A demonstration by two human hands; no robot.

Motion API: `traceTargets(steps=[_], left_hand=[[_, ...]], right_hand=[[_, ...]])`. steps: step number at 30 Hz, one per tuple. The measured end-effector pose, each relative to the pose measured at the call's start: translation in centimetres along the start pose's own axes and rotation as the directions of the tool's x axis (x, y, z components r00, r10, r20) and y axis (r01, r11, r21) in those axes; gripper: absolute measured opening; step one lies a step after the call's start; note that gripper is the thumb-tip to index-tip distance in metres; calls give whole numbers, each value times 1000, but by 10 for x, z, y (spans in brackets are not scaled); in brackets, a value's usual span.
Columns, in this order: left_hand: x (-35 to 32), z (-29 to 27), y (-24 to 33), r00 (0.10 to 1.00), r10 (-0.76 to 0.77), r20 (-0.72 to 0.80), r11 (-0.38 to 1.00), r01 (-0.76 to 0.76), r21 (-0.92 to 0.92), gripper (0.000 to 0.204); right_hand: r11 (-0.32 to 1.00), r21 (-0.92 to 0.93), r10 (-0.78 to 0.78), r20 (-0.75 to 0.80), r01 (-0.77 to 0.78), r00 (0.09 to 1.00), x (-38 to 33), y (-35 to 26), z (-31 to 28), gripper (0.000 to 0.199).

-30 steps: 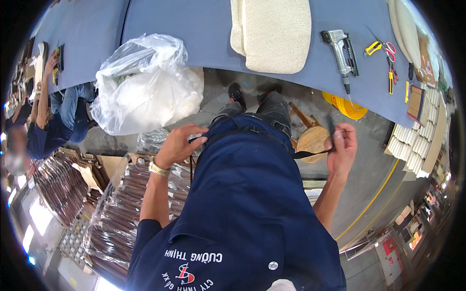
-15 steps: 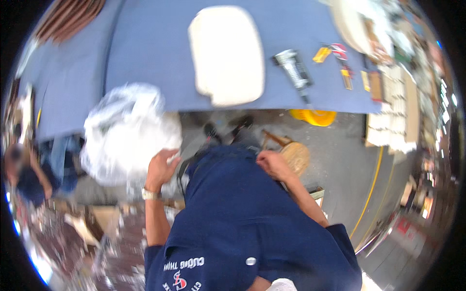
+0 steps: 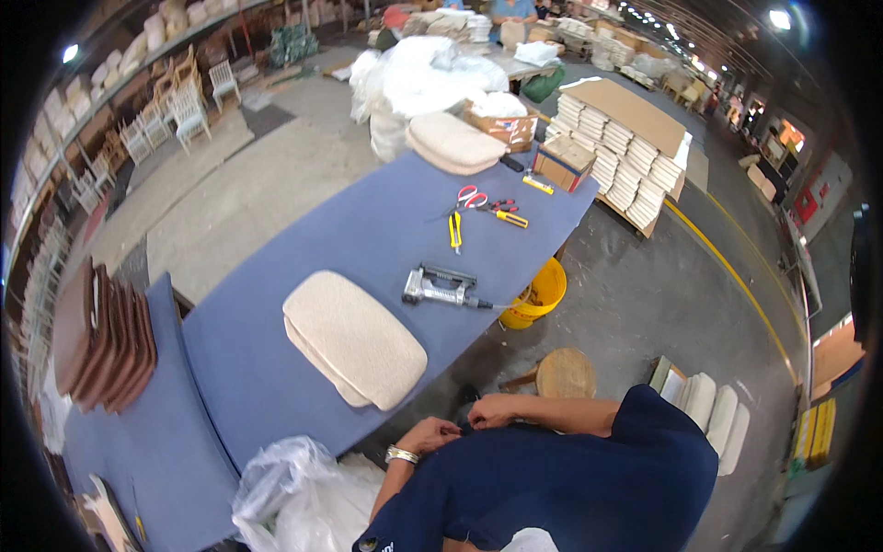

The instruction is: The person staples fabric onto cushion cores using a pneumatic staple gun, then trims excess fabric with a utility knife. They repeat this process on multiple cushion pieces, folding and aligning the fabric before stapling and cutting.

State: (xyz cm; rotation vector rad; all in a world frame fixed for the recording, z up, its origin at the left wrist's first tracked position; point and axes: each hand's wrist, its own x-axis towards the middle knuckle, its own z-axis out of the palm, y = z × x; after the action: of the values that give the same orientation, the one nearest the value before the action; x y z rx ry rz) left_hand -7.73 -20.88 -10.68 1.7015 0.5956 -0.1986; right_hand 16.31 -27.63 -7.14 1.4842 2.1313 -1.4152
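Observation:
My left hand [image 3: 430, 436], with a watch on its wrist, and my right hand [image 3: 495, 411] are close together at my waist, by the front of my dark blue shirt [image 3: 552, 474]. The fingers of both are curled in; what they hold, if anything, is hidden. Just beyond them, at the table's near edge, two beige cushions [image 3: 354, 336] lie one on the other. To their right a pneumatic staple gun [image 3: 443, 286] lies on its side. Farther back are red-handled scissors [image 3: 472, 197], a yellow utility knife [image 3: 455, 232] and pliers [image 3: 504, 212]. Neither hand touches these.
A blue-covered table [image 3: 248, 368] runs diagonally ahead. Brown cushions [image 3: 106, 340] are stacked at left. A clear plastic bag [image 3: 294, 492] bulges beside my left arm. A round wooden stool [image 3: 566, 373] and a yellow bucket [image 3: 543, 294] stand right of the table. Stacked pale panels [image 3: 625, 156] stand beyond.
My hands have come from apart on either side to close together at my waist. The view has tilted up and turned, showing more of the table and the workshop.

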Motion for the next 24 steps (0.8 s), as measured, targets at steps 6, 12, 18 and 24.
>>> traceTargets(steps=[6, 12, 18, 24], left_hand=[[19, -3, -1, 991, 64, 120, 988, -47, -144, 49], [37, 1, 12, 996, 34, 83, 999, -33, -11, 75], [13, 3, 29, 995, 38, -96, 992, -49, -120, 95], [19, 6, 27, 996, 23, -86, 982, -38, -182, 102]], right_hand=[[995, 56, -80, 32, 78, 996, 3, -3, -5, 25], [998, 15, -59, -7, 59, 998, -9, -4, -10, 22], [993, -17, -119, -94, 118, 988, -15, -8, -10, 19], [979, -148, 122, -124, -140, 985, -3, -36, -9, 29]])
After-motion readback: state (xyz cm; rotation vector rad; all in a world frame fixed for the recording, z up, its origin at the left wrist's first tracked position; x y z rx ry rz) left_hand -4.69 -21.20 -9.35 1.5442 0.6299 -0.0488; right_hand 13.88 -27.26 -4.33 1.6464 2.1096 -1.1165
